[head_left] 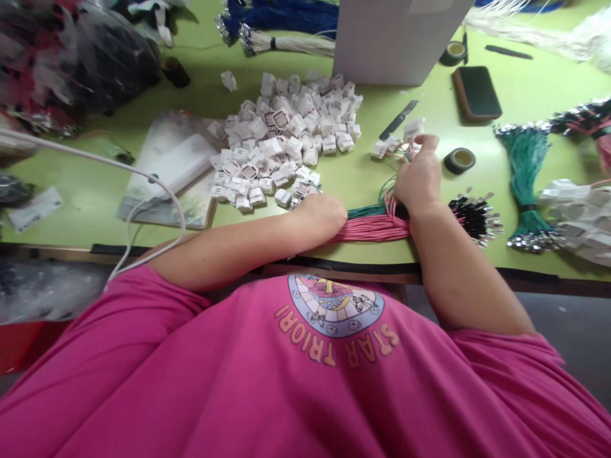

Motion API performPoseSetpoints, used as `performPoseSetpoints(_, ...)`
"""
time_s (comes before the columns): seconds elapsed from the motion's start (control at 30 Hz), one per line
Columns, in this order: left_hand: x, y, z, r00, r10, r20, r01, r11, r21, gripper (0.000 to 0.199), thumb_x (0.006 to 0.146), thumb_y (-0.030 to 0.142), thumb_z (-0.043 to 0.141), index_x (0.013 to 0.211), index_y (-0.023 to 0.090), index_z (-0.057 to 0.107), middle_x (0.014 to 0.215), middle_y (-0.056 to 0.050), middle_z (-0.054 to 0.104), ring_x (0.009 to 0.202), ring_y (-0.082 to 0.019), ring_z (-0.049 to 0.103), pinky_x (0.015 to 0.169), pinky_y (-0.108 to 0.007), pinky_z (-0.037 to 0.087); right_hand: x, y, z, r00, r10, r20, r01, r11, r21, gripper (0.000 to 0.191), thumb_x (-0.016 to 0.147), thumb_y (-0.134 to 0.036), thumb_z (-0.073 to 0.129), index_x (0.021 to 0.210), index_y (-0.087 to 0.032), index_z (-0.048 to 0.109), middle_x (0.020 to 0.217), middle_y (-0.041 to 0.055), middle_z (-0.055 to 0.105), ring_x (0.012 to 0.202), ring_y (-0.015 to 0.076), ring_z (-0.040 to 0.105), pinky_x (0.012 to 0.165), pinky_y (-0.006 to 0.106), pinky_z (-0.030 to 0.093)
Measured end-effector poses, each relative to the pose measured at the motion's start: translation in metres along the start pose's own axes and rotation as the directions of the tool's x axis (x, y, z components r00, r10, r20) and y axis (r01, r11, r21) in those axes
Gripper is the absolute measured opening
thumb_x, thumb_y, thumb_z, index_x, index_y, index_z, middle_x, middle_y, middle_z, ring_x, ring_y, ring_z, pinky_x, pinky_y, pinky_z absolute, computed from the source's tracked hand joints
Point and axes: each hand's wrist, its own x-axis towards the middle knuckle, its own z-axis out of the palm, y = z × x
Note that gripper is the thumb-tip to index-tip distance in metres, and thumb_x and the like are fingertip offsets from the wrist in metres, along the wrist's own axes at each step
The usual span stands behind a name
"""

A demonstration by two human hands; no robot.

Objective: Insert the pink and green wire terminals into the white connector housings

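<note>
Lying along the near side of the table [363, 168], the pink wires [375, 229] and green wires [366, 211] sit about one o'clock from the person's chest [286, 388], probably for easy reach. Taking those wires as the clock's centre, the left hand [319, 219] curls at nine; its fingers are hidden, so I cannot tell its grip. At one, the right hand [420, 175] pinches thin strands [390, 198] near a white plug [413, 129], seemingly keeping them separate. The plug heap [286, 130] lies at eleven, apparently handy for either hand.
</note>
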Motion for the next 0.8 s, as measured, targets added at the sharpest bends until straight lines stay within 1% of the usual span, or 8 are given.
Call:
performPoseSetpoints(0.17,-0.011,-0.002,-0.010,0.995,-0.024,0.098,0.026,0.999,-0.025,0.036,0.092,0.004,0.041,0.100,0.009,0.076,0.097,-0.019,0.073,0.083,-0.026,0.069,0.061,-0.033,0.044,0.004,0.003,0.001,0.999,0.025,-0.039,-0.025,1.000,0.002,0.041,0.097,-0.013,0.040,0.138,-0.011,0.042,0.116,0.0210,0.065,0.102,0.0238,0.062,0.085,0.035,0.039)
performPoseSetpoints(0.4,-0.020,-0.008,-0.012,0.986,0.014,0.164,-0.005,0.998,-0.056,0.032,0.090,0.006,0.044,0.098,0.008,0.074,0.095,-0.017,0.071,0.085,-0.025,0.069,0.068,-0.034,0.048,0.016,0.006,0.004,0.999,0.013,0.036,-0.012,1.000,-0.010,0.039,0.097,-0.011,0.039,0.136,-0.009,0.045,0.120,0.0248,0.064,0.106,0.0256,0.062,0.084,0.037,0.040)
performPoseSetpoints(0.47,-0.023,-0.018,-0.005,0.996,0.034,0.080,-0.023,0.992,-0.127,0.030,0.091,0.011,0.046,0.102,0.008,0.073,0.100,-0.017,0.071,0.090,-0.025,0.069,0.076,-0.035,0.052,0.017,0.001,0.006,0.998,-0.004,0.069,0.010,0.997,-0.081,0.041,0.094,-0.011,0.044,0.135,-0.010,0.048,0.118,0.0232,0.065,0.103,0.0260,0.062,0.084,0.038,0.042)
performPoseSetpoints(0.57,-0.026,-0.039,0.002,0.969,-0.021,-0.245,-0.078,0.918,-0.390,0.036,0.087,0.011,0.052,0.119,0.011,0.068,0.117,-0.015,0.069,0.106,-0.022,0.065,0.093,-0.035,0.053,0.012,-0.009,0.003,0.993,-0.041,0.106,0.061,0.980,-0.191,0.042,0.096,-0.023,0.050,0.137,-0.011,0.051,0.116,0.0223,0.067,0.099,0.0276,0.063,0.084,0.042,0.044)
performPoseSetpoints(0.63,-0.029,-0.053,0.000,0.885,-0.218,-0.411,-0.134,0.727,-0.674,0.041,0.081,0.007,0.052,0.118,0.013,0.067,0.118,-0.011,0.069,0.105,-0.018,0.065,0.090,-0.031,0.055,0.005,-0.017,-0.006,0.994,-0.068,0.089,0.087,0.967,-0.238,0.044,0.099,-0.033,0.049,0.136,-0.010,0.054,0.114,0.0236,0.067,0.097,0.0280,0.063,0.084,0.044,0.043)
performPoseSetpoints(0.67,-0.030,-0.059,-0.003,0.844,-0.350,-0.406,-0.161,0.557,-0.815,0.039,0.078,0.005,0.051,0.112,0.014,0.067,0.112,-0.010,0.070,0.098,-0.016,0.066,0.082,-0.028,0.056,0.001,-0.021,-0.012,0.994,-0.093,0.058,0.105,0.960,-0.261,0.044,0.100,-0.036,0.047,0.134,-0.009,0.056,0.114,0.0245,0.067,0.097,0.0277,0.063,0.083,0.044,0.043)
performPoseSetpoints(0.73,-0.032,-0.068,-0.011,0.803,-0.556,-0.214,-0.205,0.079,-0.976,0.030,0.075,0.005,0.047,0.099,0.014,0.064,0.093,-0.006,0.070,0.080,-0.012,0.067,0.064,-0.020,0.053,-0.011,-0.031,-0.023,0.982,-0.186,0.010,0.182,0.942,-0.283,0.042,0.101,-0.038,0.044,0.123,-0.009,0.065,0.112,0.0240,0.067,0.095,0.0264,0.063,0.081,0.042,0.042)
performPoseSetpoints(0.8,-0.033,-0.075,-0.017,0.804,-0.593,0.047,-0.222,-0.374,-0.901,0.019,0.077,0.008,0.045,0.090,0.014,0.057,0.076,-0.003,0.066,0.066,-0.009,0.066,0.053,-0.015,0.048,-0.024,-0.043,-0.028,0.938,-0.332,0.100,0.347,0.907,-0.239,0.037,0.099,-0.035,0.046,0.108,-0.012,0.073,0.108,0.0185,0.071,0.093,0.0245,0.063,0.080,0.039,0.043)
